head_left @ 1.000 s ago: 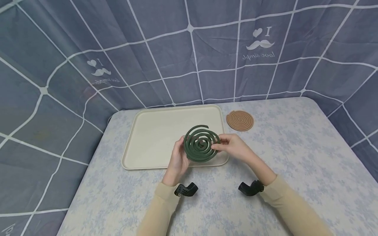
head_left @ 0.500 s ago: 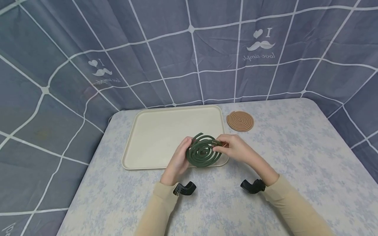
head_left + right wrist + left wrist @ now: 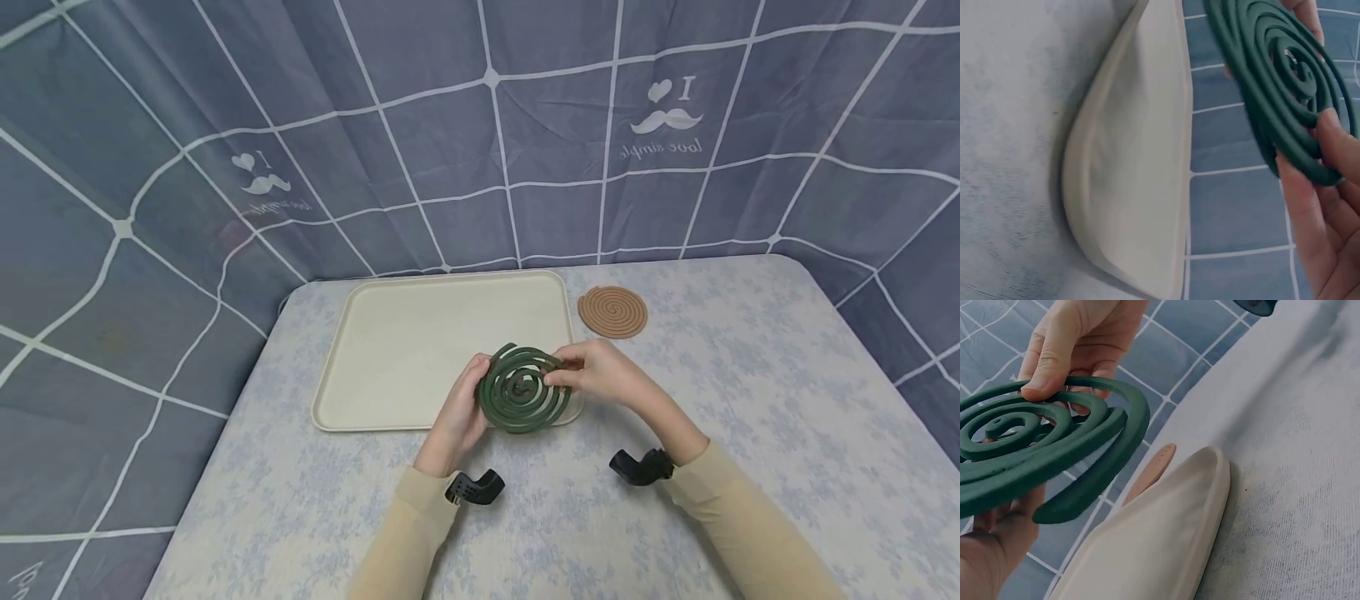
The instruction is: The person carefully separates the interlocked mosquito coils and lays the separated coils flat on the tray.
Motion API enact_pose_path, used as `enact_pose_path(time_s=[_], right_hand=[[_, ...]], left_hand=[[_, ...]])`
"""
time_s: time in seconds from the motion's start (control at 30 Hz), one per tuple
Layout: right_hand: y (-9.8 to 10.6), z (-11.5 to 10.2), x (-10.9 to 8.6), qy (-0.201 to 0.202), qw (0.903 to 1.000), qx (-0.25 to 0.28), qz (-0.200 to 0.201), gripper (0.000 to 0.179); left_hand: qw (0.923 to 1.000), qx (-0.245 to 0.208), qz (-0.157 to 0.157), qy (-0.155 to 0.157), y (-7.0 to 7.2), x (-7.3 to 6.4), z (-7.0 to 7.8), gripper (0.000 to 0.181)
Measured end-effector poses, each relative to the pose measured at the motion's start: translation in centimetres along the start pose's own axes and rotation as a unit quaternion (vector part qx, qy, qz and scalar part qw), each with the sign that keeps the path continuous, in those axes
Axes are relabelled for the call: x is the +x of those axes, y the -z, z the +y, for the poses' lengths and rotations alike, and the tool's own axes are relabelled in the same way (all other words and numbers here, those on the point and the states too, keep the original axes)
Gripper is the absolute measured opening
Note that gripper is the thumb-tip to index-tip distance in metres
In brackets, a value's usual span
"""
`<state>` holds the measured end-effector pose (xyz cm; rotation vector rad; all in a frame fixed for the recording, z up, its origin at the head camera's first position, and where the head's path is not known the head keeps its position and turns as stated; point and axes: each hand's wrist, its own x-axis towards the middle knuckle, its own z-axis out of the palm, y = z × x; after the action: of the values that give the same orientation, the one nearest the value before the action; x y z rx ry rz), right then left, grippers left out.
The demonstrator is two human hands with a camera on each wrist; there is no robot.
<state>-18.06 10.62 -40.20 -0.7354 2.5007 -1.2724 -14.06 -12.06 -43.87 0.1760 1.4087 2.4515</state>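
A green mosquito coil is held up in both hands over the front right part of the cream tray. My left hand grips its left edge, with some fingers hidden beneath it. On the right side, my right hand pinches the rings between the thumb on top and fingers below. In the left wrist view, the coil's rings stand apart in places, and one loose end hangs lower. The right wrist view shows the right thumb pressed on the coil's outer rings.
A flat brown coil lies on the table just right of the tray's far corner. Blue-and-white patterned cloth covers the table. A grey-blue grid curtain hangs behind the table and at its sides.
Both hands have brought the green coil slightly lower and toward the right. Its tilt and the spacing of its rings have shifted. Both hands still hold it.
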Motion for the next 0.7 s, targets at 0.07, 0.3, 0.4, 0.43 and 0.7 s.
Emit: enact_pose_path(time_s=[0.07, 0.3, 0.4, 0.43, 0.7], right_hand=[[0.1, -0.1, 0.0, -0.002, 1.0000, 0.000, 0.000, 0.007], [-1.5, 0.9, 0.3, -0.031, 0.9946, 0.099, 0.004, 0.017], [-2.4, 1.4, 0.3, -0.039, 0.9908, 0.128, 0.018, 0.022], [-2.6, 1.5, 0.3, -0.039, 0.9903, 0.130, 0.029, 0.021], [-2.2, 1.4, -0.5, 0.021, 0.9920, 0.082, 0.094, 0.015]], left_hand=[[0.9999, -0.009, 0.005, -0.006, 0.0, 0.1, 0.0, 0.022], [0.9924, -0.083, 0.086, -0.032, 0.2, 0.3, 0.1, 0.024], [0.9905, -0.089, 0.096, -0.041, 0.3, 0.3, 0.0, 0.026], [0.9902, -0.091, 0.097, -0.044, 0.3, 0.3, -0.1, 0.028], [0.9951, -0.056, 0.074, -0.034, 0.4, 0.0, 0.5, 0.031]])
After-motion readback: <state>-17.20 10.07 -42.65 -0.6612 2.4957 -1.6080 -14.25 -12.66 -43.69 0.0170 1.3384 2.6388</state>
